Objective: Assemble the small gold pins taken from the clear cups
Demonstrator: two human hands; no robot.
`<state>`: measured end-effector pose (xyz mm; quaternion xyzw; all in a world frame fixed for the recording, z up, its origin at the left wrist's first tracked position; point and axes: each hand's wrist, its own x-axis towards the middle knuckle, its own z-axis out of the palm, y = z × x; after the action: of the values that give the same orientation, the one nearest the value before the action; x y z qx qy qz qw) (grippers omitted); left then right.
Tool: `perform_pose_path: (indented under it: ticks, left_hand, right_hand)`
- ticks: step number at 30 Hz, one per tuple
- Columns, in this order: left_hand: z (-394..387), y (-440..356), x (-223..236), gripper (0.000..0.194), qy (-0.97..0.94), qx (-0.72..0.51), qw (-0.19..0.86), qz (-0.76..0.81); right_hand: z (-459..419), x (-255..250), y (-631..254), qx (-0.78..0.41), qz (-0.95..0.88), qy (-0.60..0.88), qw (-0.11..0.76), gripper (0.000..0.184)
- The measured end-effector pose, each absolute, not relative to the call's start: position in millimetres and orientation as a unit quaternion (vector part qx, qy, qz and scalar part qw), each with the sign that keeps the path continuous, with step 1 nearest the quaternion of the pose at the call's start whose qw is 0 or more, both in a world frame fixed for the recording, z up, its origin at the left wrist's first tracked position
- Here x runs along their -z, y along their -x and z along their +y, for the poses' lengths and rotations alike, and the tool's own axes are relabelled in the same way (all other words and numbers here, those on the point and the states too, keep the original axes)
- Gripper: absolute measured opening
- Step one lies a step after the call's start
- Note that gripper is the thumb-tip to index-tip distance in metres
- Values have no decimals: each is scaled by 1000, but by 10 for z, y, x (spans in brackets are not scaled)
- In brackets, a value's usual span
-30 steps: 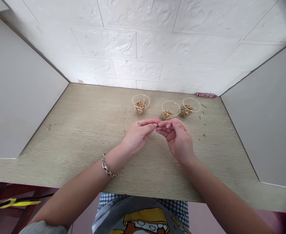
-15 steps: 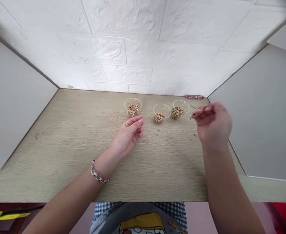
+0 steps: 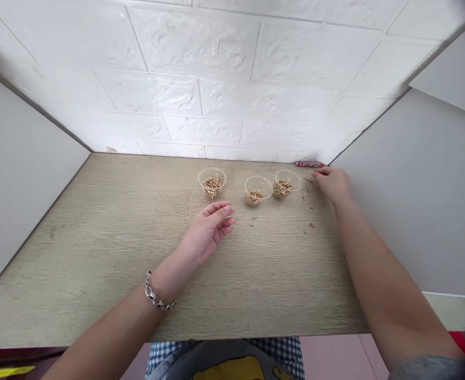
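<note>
- Three clear plastic cups (image 3: 258, 190) hold small brass pieces (image 3: 282, 190) near the back edge of the table (image 3: 97, 264)
- Loose bits (image 3: 306, 198) lie scattered toward the right
- Left hand (image 3: 208, 232) half-open, empty
- Right hand (image 3: 332, 184) bunched near the back right corner, any hold unclear

three clear plastic cups (image 3: 211, 179) stand in a row on the surface (image 3: 97, 264), the right two almost touching. each holds a loose heap of small brass pieces (image 3: 212, 187). thin dark slivers (image 3: 309, 180) lie scattered right of the cups.

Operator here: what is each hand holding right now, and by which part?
The left hand holds nothing. The right hand is down by the small loose pieces; whether it pinches one cannot be told.
</note>
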<state>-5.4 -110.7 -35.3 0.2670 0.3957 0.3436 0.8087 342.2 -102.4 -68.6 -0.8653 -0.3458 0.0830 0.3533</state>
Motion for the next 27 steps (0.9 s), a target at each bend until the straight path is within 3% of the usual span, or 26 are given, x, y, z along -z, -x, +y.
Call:
perform_pose_path:
  ticks: [7, 12, 20, 27]
  left_hand:
    - [-1107, 51, 361, 11, -252, -333, 823, 385]
    - [-1088, 45, 364, 13, -241, -331, 832, 374]
    - [-1073, 49, 392, 17, -234, -298, 838, 393]
    - [-1098, 26, 411, 20, -219, -308, 838, 394]
  right_hand:
    - [-1061, 753, -3476, -39, -458, 862, 212, 11]
    - [-1056, 833, -3436, -2, -498, 851, 165, 13]
    - [-1502, 704, -3270, 9, -515, 837, 186, 10]
    - [-1958, 662, -2072, -92, -652, 717, 228, 15]
